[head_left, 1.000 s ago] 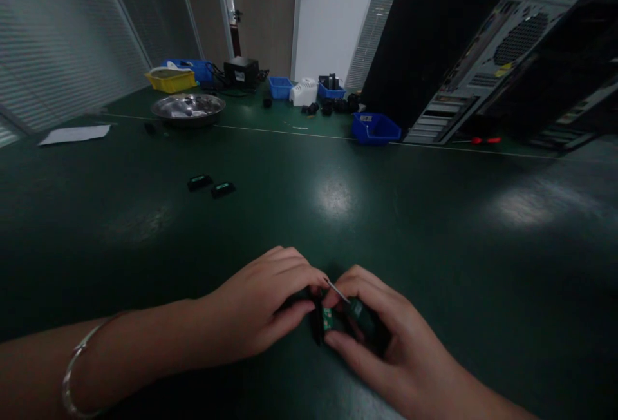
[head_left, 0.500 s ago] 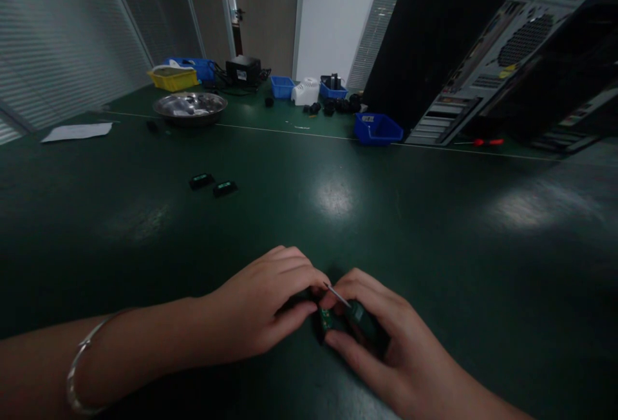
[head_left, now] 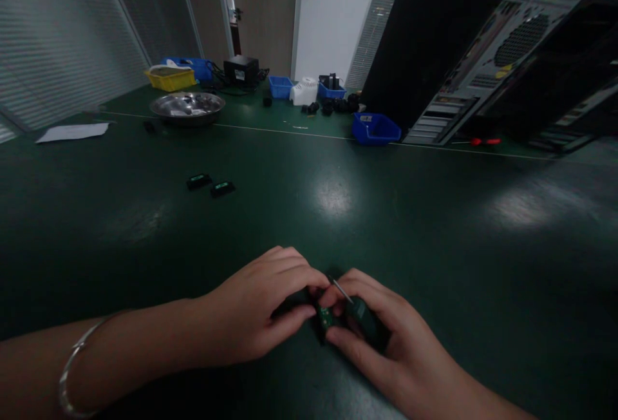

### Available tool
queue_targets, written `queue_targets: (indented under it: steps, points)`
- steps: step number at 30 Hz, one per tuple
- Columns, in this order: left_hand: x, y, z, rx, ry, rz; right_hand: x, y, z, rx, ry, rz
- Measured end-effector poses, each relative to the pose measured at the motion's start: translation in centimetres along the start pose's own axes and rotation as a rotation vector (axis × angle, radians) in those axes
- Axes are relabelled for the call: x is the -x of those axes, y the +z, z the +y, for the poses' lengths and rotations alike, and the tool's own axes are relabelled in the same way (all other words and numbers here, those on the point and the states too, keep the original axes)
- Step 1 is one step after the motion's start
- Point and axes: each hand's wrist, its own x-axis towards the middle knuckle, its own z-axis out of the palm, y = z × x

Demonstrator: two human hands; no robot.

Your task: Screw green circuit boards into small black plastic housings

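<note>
A small green circuit board (head_left: 325, 317) in a dark casing is held low over the green table, between my two hands. My left hand (head_left: 273, 301) is closed, with its fingertips pinching the board's far end. In my right hand (head_left: 393, 333) lies a screwdriver (head_left: 363, 318) with a dark green handle, its thin shaft pointing up and left past my left fingertips. The thumb and forefinger of that hand also touch the board's near end. Fingers hide much of the casing. Farther left on the table lie two similar dark pieces, one (head_left: 198, 181) beside the other (head_left: 223, 189), each with a green strip.
At the back left stand a metal bowl (head_left: 187, 108) with small parts and a yellow bin (head_left: 170, 79). A blue bin (head_left: 375, 129) sits beside a large computer case (head_left: 463, 53) at right. Behind are a black box (head_left: 241, 70) and a white device (head_left: 304, 92).
The view has shifted slightly. Both hands keep nearly the same place, and the screwdriver's shaft has tilted a little more upright.
</note>
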Motion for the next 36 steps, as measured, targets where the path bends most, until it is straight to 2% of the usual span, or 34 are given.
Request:
queue_targets:
  steps: [17, 22, 24, 28, 36]
  points:
    - [0.08, 0.01, 0.07, -0.017, 0.024, 0.003, -0.24, -0.20, 0.00, 0.009, -0.034, -0.021]
    - [0.52, 0.09, 0.08, -0.075, 0.014, 0.098, -0.23, -0.25, 0.29, 0.008, -0.046, -0.030]
    - [0.65, 0.10, 0.02, -0.107, 0.070, 0.126, -0.28, -0.33, 0.24, -0.003, -0.048, -0.031]
    - [0.74, 0.14, -0.05, -0.168, 0.199, 0.095, -0.37, -0.61, 0.06, -0.046, -0.045, -0.020]
    - [0.72, -0.11, 0.51, -0.229, 0.277, 0.085, -0.22, -0.70, 0.35, -0.083, -0.064, 0.065]
